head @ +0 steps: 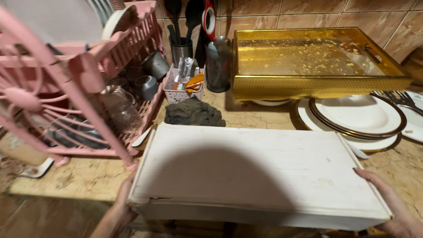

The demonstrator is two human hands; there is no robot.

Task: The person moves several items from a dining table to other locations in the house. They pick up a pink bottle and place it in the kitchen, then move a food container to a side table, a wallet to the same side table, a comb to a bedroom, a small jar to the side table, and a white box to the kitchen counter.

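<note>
On the marble counter point(88, 178), seen from the head camera, a flat white cardboard box point(251, 169) lies lengthwise across the near edge, filling the middle of the view from about 8 o'clock to 4 o'clock. The left hand point(119, 209) grips the box's left end at 8 o'clock, fingers pressed against the side wall and mostly hidden beneath the corner. The right hand point(390, 205) holds the right end at 4 o'clock, its fingers laid flat along the box's edge and its thumb side out of sight; both hands clasp the box between them. A dark shadow falls over the box's lid.

At 12 o'clock from the box, just beyond its far edge, a crumpled dark cloth point(194, 113) sits on the counter. Behind that stands a small white basket point(183, 90) with packets in it, and beside it a metal utensil holder point(181, 50) with dark spoons. At 1 o'clock a gold tray point(317, 81) rests raised above the counter, flecked with crumbs. At 2 o'clock, stacked white plates point(359, 119) with dark rims lie partly under the tray. At 10 o'clock a pink dish rack point(88, 83) holds cups, a glass jug and plates.
</note>
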